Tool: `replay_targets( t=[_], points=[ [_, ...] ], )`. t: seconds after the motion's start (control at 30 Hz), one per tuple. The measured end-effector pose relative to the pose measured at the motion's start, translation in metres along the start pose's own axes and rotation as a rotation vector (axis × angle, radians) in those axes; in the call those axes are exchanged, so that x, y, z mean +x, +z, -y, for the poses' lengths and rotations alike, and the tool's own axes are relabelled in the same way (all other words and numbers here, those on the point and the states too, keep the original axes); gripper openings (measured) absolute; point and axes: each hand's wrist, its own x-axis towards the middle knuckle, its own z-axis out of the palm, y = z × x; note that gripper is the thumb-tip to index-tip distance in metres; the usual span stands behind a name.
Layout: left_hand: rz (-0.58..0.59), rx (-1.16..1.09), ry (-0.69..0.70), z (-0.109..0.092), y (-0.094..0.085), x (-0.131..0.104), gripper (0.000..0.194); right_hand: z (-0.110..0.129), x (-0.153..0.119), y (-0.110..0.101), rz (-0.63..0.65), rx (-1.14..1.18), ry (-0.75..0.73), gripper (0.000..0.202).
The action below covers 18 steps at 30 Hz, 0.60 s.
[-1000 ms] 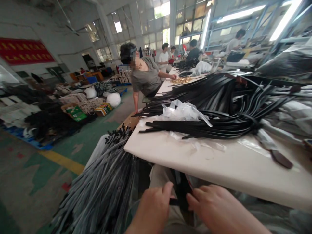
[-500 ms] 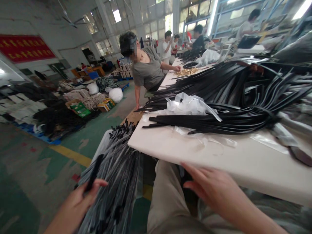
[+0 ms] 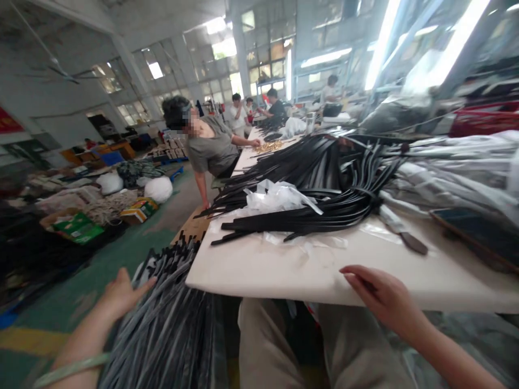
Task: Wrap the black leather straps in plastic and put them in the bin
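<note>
My left hand [image 3: 124,296] is over the bundle of grey and black strips [image 3: 162,319] standing at the left of the table. Its thumb and fingers are spread and no strip shows in them. A pale bangle [image 3: 73,370] is on that wrist. My right hand [image 3: 379,294] hovers at the front edge of the white table [image 3: 259,275], fingers loosely bent and pointing left, with nothing visible in them. Beyond it, black flat strips [image 3: 284,220] lie in a tied bunch, beside crumpled clear plastic [image 3: 275,195].
A dark-handled tool [image 3: 413,243] and a phone-like dark slab [image 3: 478,235] lie on the table at right. Across the left corner, a co-worker [image 3: 211,146] leans near gold-coloured small pieces [image 3: 270,146]. White sacks and boxes [image 3: 138,209] sit on the floor at left.
The black strip that my left hand held is out of that hand now, and its fingers have spread. My right hand has risen above the table edge. The view has swung right.
</note>
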Motion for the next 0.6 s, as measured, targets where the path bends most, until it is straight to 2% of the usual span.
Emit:
replay_targets(
  t=[0.07, 0.13, 0.2, 0.23, 0.3, 0.33, 0.4, 0.43, 0.5, 0.6],
  points=[
    [-0.019, -0.080, 0.176, -0.054, 0.028, -0.001, 0.070, 0.010, 0.008, -0.007, 0.017, -0.007, 0.004, 0.028],
    [-0.029, -0.184, 0.404, -0.112, 0.049, -0.015, 0.056, 0.023, 0.022, -0.012, 0.023, -0.028, -0.029, 0.026],
    [0.053, -0.276, 0.672, -0.169, 0.064, -0.032, 0.040, 0.039, 0.043, -0.013, 0.032, -0.060, -0.104, 0.027],
    [0.089, -0.311, 0.771, -0.195, 0.071, -0.038, 0.038, 0.046, 0.057, -0.011, 0.053, -0.075, -0.151, 0.029],
    [0.129, -0.365, 0.877, -0.238, 0.081, -0.045, 0.035, 0.056, 0.085, -0.004, 0.104, -0.113, -0.240, 0.033],
    [0.134, -0.387, 0.892, -0.252, 0.085, -0.045, 0.030, 0.058, 0.097, 0.002, 0.133, -0.126, -0.271, 0.035],
    [0.128, -0.434, 0.884, -0.265, 0.089, -0.047, 0.023, 0.055, 0.115, 0.014, 0.192, -0.143, -0.306, 0.042],
    [0.124, -0.461, 0.872, -0.262, 0.088, -0.049, 0.022, 0.052, 0.121, 0.019, 0.215, -0.147, -0.308, 0.044],
    [0.120, -0.510, 0.842, -0.239, 0.080, -0.064, 0.019, 0.043, 0.124, 0.028, 0.245, -0.150, -0.300, 0.047],
    [0.158, -0.612, 0.672, -0.183, 0.056, -0.104, 0.023, 0.032, 0.119, 0.035, 0.245, -0.141, -0.281, 0.054]
  ],
)
